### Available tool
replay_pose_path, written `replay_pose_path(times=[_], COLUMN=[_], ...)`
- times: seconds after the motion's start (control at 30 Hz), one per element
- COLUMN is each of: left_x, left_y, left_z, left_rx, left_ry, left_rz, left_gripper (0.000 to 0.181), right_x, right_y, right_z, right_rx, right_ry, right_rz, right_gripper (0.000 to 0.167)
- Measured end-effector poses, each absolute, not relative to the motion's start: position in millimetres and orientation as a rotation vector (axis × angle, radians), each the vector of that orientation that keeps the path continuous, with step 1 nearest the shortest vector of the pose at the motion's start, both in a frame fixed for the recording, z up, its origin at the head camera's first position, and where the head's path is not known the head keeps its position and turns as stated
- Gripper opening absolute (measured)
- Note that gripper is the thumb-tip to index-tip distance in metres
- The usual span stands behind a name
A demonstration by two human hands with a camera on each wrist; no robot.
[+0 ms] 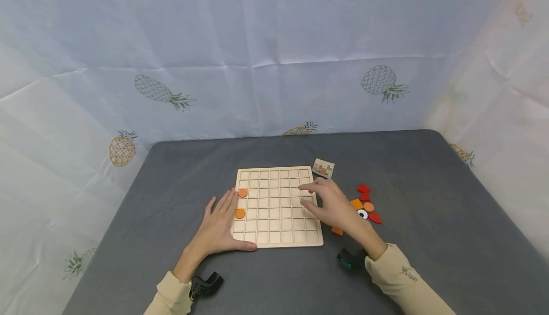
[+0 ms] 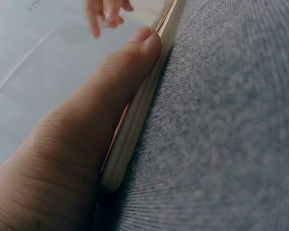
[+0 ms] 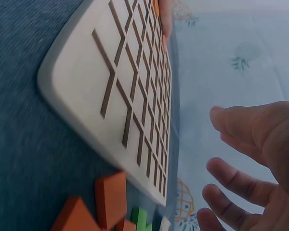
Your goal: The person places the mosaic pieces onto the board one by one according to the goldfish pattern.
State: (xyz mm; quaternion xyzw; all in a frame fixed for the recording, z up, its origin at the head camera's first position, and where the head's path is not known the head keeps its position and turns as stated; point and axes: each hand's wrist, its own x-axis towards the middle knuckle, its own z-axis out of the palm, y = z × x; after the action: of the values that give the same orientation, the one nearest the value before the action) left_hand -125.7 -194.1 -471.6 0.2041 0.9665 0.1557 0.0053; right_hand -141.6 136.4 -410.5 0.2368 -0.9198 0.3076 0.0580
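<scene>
A pale wooden grid board [image 1: 274, 224] lies flat on the dark table. Two orange discs [image 1: 240, 213] sit near its left side. My left hand [image 1: 218, 229] rests along that side with fingers stretched out, and its thumb [image 2: 135, 57] lies against the near edge of the board. Above the board's right part hovers my right hand [image 1: 332, 205], thumb and fingers apart. Nothing shows between them in the right wrist view, where orange blocks [image 3: 111, 197] and a green piece [image 3: 139, 219] lie beside the board.
Right of the right hand lie several red pieces [image 1: 375, 218], a loose orange disc [image 1: 368, 207] and a white ring piece with a dark centre [image 1: 362, 214]. A small patterned card [image 1: 323, 168] lies at the board's far right corner. Behind the table hangs a pineapple-print cloth [image 1: 257, 96].
</scene>
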Motion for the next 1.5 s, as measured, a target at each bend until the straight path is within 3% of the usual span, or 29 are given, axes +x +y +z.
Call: replay_pose_path(times=[0.67,1.5], left_x=[-125.3,-125.1], left_y=[-193.8,-193.5], left_z=[-470.6,-470.4], left_rx=[0.631,0.622], left_ry=[3.023,3.011], left_rz=[0.489,0.480], left_gripper=[0.145,0.145], right_x=[-111.3,-102.9], right_y=[209.2,254.6], right_z=[-413.3,-425.5], right_rx=[0.508,0.386], right_ry=[-2.827,-2.810], right_rz=[0.809,0.745], right_gripper=[0.034,0.032])
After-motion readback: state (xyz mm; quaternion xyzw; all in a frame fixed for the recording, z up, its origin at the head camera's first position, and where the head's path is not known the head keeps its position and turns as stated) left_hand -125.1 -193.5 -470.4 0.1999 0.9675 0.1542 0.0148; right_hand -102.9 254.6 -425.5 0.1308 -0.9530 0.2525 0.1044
